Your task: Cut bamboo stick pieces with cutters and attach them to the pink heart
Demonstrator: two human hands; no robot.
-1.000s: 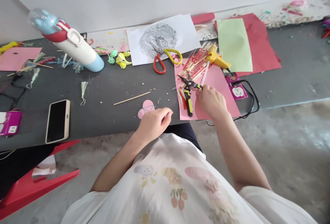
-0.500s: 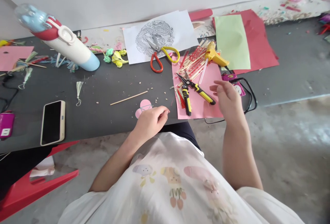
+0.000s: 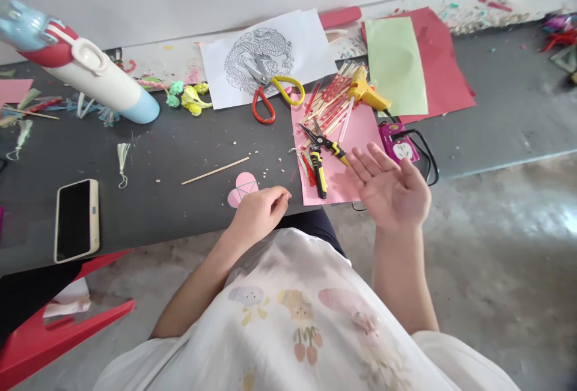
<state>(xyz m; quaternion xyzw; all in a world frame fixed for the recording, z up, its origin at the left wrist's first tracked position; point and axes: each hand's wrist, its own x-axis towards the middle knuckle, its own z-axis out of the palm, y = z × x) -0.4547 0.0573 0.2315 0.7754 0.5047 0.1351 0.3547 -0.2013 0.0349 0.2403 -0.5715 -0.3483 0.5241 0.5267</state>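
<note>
My left hand (image 3: 259, 214) rests at the table's front edge with its fingers curled in; no object shows in it. Partly behind it lies a pink paper piece (image 3: 246, 182) with rounded lobes and drawn lines. A thin wooden stick (image 3: 215, 171) lies just beyond. My right hand (image 3: 392, 190) is open, palm up and fingers spread, holding nothing. It hovers over the right front part of a pink sheet (image 3: 336, 190), covering part of the yellow-and-black pliers (image 3: 318, 172). Red-patterned sticks (image 3: 331, 100) and a yellow glue gun (image 3: 370, 93) lie behind the pliers.
Scissors (image 3: 271, 87) lie on a dragon drawing (image 3: 216, 72). To the left are a bottle (image 3: 108, 84), a tassel (image 3: 122, 163) and a phone (image 3: 76, 220). Green paper (image 3: 396, 66) and red paper (image 3: 446, 66) lie right, near a purple box with a cable (image 3: 399, 145).
My right hand has turned palm up and spread its fingers, moving slightly left over the pliers' handle. My left hand stays curled in place. The whole view has shifted slightly.
</note>
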